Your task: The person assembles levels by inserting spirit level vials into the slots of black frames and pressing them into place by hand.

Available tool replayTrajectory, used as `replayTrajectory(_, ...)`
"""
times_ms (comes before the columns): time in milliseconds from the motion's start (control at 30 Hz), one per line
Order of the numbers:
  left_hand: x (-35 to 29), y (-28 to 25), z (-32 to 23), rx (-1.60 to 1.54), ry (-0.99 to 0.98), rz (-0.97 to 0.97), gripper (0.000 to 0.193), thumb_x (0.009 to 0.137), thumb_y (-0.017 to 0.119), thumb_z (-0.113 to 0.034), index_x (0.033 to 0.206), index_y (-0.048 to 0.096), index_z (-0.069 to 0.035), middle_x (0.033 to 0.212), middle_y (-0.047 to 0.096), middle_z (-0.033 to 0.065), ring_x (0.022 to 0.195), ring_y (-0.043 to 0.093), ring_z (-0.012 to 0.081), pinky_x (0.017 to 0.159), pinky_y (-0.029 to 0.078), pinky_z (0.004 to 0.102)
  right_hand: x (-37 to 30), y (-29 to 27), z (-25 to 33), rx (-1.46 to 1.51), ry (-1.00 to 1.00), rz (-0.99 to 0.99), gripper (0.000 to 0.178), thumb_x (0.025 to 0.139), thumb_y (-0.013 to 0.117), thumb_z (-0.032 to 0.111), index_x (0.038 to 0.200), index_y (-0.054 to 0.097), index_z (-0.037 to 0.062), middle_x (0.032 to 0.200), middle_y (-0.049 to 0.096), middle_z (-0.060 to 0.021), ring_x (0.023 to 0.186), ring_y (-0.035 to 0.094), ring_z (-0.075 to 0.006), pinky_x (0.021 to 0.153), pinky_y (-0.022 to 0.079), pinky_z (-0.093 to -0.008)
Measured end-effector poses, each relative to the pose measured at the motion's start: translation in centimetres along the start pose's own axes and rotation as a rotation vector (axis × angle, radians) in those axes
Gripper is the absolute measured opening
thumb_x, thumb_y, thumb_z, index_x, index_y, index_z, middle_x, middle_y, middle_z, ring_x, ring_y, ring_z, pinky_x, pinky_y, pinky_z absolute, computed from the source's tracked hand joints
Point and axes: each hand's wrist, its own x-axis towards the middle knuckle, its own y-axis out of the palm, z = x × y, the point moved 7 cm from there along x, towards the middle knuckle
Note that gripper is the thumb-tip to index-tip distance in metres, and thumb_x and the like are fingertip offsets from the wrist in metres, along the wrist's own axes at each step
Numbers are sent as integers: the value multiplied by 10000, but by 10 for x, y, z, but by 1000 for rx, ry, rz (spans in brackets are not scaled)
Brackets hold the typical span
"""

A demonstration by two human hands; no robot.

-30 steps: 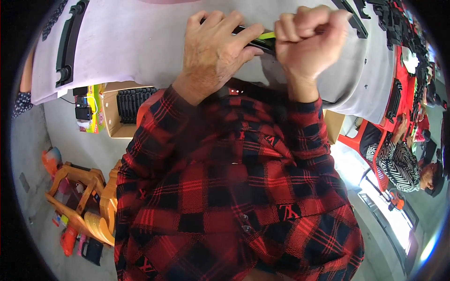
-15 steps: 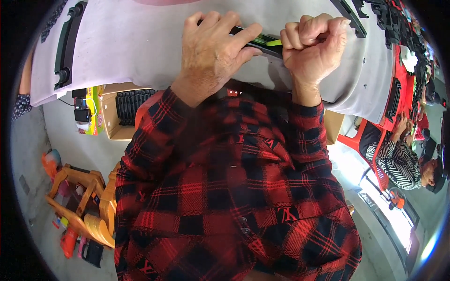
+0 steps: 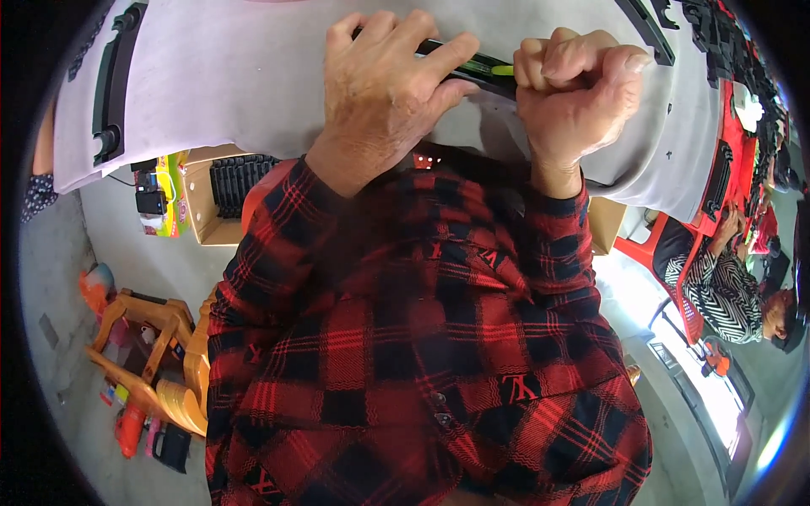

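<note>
Over a table (image 3: 228, 76) covered in pale grey cloth, a long narrow black plastic strip (image 3: 483, 78) lies slanted between my hands. My left hand (image 3: 380, 93) is wrapped over it from above, thumb along the near side. A slim yellow-green tool (image 3: 503, 71) sticks out of my right hand (image 3: 582, 101), its tip end lying against the strip. That fist is closed, palm side up, and hides the rest of the tool and the strip's right end. Which kind of tool it is I cannot make out.
Similar black parts (image 3: 116, 88) lie at the table's left, with another black bar (image 3: 645, 29) at the far right. Below the left edge stands a cardboard box (image 3: 201, 198) of black parts. A wooden chair (image 3: 148, 384) is lower left. Another person (image 3: 717, 287) sits at right.
My right hand has shifted slightly right and its wrist has turned a little. Less of the yellow-green tool shows. My left hand stays on the strip.
</note>
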Motion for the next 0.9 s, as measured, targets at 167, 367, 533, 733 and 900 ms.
replayTrajectory(167, 0, 1, -1, 21, -9, 14, 424, 744, 824, -344, 1143, 734, -231, 972, 603, -29, 909, 574, 210, 902, 386, 409, -2, 2, 1, -96, -31, -23, 661, 1045, 443, 591, 642, 367, 72, 544, 203, 8, 472, 135, -118, 469, 161, -307)
replayTrajectory(367, -1, 0, -2, 17, -14, 18, 424, 749, 820, -345, 1150, 735, -236, 977, 603, -26, 923, 574, 210, 908, 382, 411, 0, 4, 2, -65, -7, -43, 634, 1062, 427, 554, 655, 370, 72, 548, 200, 9, 472, 135, -117, 472, 157, -306)
replayTrajectory(533, -3, 0, 0, -25, -18, -15, 462, 765, 816, -354, 1199, 721, -224, 1006, 613, -14, 949, 578, 214, 912, 375, 415, 9, -1, 3, 56, 10, 55, 595, 1070, 422, 524, 677, 399, 78, 559, 206, 23, 482, 140, -112, 474, 159, -302)
replayTrajectory(733, -7, -3, 6, -123, -33, -63, 689, 726, 853, -368, 1340, 638, -139, 1131, 621, 25, 1054, 588, 252, 1083, 327, 526, 52, -23, 58, -256, 3, -69, 378, 1036, 555, 337, 784, 586, 56, 607, 348, 19, 517, 268, -115, 503, 235, -293)
replayTrajectory(900, -15, -14, 15, -147, -139, -104, 768, 630, 906, -315, 1320, 614, -142, 1150, 580, 40, 1135, 550, 259, 1111, 292, 591, 84, -45, 37, -1320, -258, 130, 299, 1004, 634, 310, 1097, 691, 32, 710, 606, -61, 647, 572, -220, 663, 495, -358)
